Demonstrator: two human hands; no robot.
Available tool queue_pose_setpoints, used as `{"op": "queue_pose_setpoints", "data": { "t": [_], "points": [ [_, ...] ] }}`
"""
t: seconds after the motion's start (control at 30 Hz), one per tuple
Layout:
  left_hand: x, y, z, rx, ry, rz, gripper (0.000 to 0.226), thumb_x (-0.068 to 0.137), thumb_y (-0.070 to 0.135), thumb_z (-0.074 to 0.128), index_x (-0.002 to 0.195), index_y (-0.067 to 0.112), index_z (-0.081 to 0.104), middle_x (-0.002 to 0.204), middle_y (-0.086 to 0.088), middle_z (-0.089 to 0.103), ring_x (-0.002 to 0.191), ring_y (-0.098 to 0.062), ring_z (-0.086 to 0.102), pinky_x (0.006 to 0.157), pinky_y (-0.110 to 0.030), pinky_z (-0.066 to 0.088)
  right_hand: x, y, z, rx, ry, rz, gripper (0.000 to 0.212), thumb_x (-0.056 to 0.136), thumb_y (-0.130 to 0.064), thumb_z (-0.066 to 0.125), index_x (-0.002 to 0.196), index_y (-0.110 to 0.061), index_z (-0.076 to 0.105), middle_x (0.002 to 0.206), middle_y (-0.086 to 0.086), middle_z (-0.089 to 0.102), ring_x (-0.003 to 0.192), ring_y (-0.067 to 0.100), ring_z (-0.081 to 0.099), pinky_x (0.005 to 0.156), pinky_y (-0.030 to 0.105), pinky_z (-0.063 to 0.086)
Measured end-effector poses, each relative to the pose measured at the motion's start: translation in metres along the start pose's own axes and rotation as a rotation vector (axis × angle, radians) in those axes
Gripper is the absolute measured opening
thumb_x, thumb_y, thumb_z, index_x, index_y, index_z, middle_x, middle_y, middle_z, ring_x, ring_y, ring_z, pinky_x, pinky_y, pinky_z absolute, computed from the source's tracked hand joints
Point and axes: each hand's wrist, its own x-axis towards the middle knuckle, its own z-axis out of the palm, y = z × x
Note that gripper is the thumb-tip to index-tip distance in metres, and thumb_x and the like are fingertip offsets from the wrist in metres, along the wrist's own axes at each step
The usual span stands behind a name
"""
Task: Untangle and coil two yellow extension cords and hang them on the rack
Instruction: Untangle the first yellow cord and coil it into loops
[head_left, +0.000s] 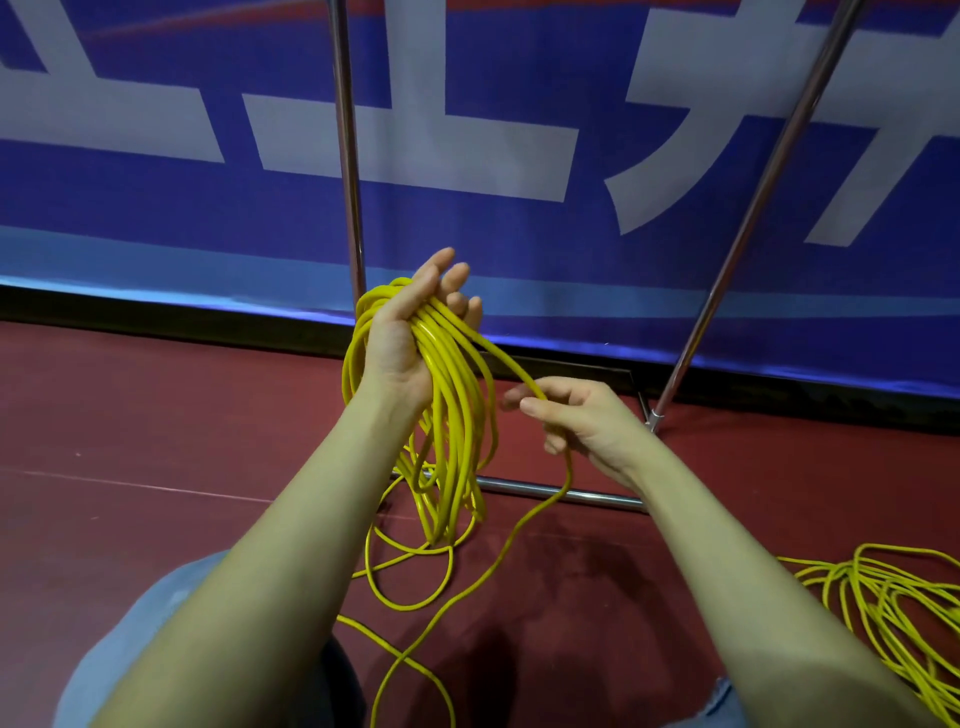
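Observation:
My left hand (410, 332) is raised palm up, fingers nearly straight, and carries a coil of yellow extension cord (452, 415) whose several loops hang down from the palm. From the coil one strand runs right into my right hand (576, 421), which pinches it between thumb and fingers. Below that hand the loose cord (415, 582) trails down onto the red floor in wide curves. A second yellow cord (893, 608) lies in a loose heap on the floor at the lower right. The metal rack (348, 156) stands just behind my hands.
The rack has two chrome uprights, the right one (753, 208) slanting, and a low crossbar (561, 491) on the floor. Behind it hangs a blue banner (156, 208) with white characters. My knees in blue jeans (156, 623) show at the bottom.

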Motion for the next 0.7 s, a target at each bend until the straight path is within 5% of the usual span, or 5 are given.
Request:
{"op": "queue_pose_setpoints", "data": {
  "t": [0.27,0.43,0.53,0.7],
  "points": [
    [-0.002,-0.001,0.002,-0.014,-0.006,0.04,0.019,0.098,0.013,0.043,0.101,0.009,0.062,0.076,-0.002,0.071,0.056,-0.009,0.064,0.067,-0.027,0.058,0.006,-0.006,0.02,-0.037,0.05,-0.05,0.013,0.089,-0.01,0.06,0.089,-0.021,0.067,0.074,0.002,0.062,0.042,0.005,0.028,0.044,0.019,0.025],
    [0.001,-0.001,0.0,0.009,-0.004,0.037,0.019,0.097,0.011,0.044,0.101,0.009,0.062,0.08,-0.004,0.072,0.064,-0.012,0.068,0.068,-0.028,0.058,0.009,-0.009,0.017,0.279,0.151,-0.117,0.012,0.093,-0.007,0.052,0.086,-0.008,0.061,0.063,0.0,0.046,0.039,0.002,0.025,0.038,0.014,0.015],
    [0.002,-0.006,0.0,0.068,0.004,0.004,0.017,0.096,0.01,0.045,0.095,0.008,0.061,0.072,-0.004,0.071,0.064,-0.014,0.069,0.068,-0.03,0.058,0.007,-0.013,0.015,0.217,0.12,-0.122,0.017,0.093,-0.008,0.053,0.081,-0.007,0.065,0.057,0.0,0.045,0.038,0.003,0.025,0.038,0.014,0.015],
    [0.005,-0.01,0.0,0.023,-0.019,-0.044,0.019,0.098,0.015,0.041,0.087,0.01,0.056,0.043,0.006,0.037,0.037,-0.006,0.037,0.052,-0.02,0.048,0.007,-0.008,0.014,0.1,0.089,-0.088,0.016,0.09,-0.007,0.057,0.077,-0.006,0.066,0.055,-0.001,0.048,0.04,0.005,0.035,0.036,0.015,0.026]
  ]
}}
